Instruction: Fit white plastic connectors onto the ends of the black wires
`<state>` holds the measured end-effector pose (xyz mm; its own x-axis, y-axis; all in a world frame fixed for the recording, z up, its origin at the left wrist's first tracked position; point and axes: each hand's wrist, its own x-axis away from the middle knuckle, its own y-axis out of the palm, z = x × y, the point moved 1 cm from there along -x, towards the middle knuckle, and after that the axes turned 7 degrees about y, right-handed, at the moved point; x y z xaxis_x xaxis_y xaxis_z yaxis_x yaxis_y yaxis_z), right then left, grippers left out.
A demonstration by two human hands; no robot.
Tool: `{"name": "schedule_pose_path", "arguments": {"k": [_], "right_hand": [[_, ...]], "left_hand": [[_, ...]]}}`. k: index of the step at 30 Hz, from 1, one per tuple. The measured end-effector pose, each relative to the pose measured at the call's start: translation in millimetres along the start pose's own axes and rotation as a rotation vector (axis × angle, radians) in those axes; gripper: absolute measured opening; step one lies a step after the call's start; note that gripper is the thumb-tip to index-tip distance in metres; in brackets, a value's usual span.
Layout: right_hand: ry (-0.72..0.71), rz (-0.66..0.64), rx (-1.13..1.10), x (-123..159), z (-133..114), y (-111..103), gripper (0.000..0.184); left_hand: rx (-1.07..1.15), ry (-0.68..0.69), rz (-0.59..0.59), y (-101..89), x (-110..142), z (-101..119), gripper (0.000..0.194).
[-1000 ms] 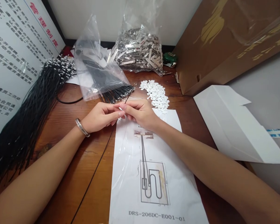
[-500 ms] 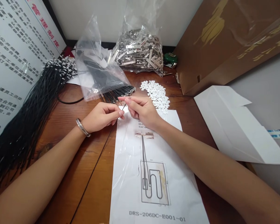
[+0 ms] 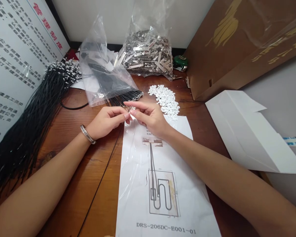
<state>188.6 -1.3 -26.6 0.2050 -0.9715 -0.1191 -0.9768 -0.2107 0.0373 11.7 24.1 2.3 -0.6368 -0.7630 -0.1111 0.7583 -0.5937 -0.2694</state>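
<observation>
My left hand (image 3: 108,121) is closed on a thin black wire (image 3: 101,179), which trails from it down across the table to the bottom edge. My right hand (image 3: 149,118) meets it fingertip to fingertip, its thumb and fingers pinched near the wire's end. The tip between the fingers is too small to make out. Just behind the hands lies a bundle of black wires (image 3: 128,97) with bright ends, partly inside a clear plastic bag (image 3: 92,65). White connector housings (image 3: 165,100) lie in a loose pile behind my right hand.
Under my right wrist is a printed drawing sheet (image 3: 138,197). At the back stand a clear bag of metal strips (image 3: 148,56) and a green tape measure (image 3: 180,62). Black wires (image 3: 27,121) lie heaped at left. A brown box (image 3: 227,49) and folded white card (image 3: 246,131) stand right.
My right hand has moved slightly left, and its fingertips now meet those of my left hand. The short stretch of wire between the hands has closed up; its trailing part has shifted slightly right.
</observation>
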Motion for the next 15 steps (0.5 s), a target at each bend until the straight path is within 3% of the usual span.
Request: {"name": "schedule_pose_path", "arguments": {"k": [4, 15], "right_hand": [[0.047, 0.051, -0.066, -1.5, 1.6, -2.2, 0.026], [0.077, 0.063, -0.069, -0.6, -4.0, 3.6, 0.019]], "left_hand": [[0.080, -0.049, 0.007, -0.8, -0.5, -0.2, 0.032], [-0.073, 0.028, -0.015, 1.7, -0.7, 1.9, 0.026]]}}
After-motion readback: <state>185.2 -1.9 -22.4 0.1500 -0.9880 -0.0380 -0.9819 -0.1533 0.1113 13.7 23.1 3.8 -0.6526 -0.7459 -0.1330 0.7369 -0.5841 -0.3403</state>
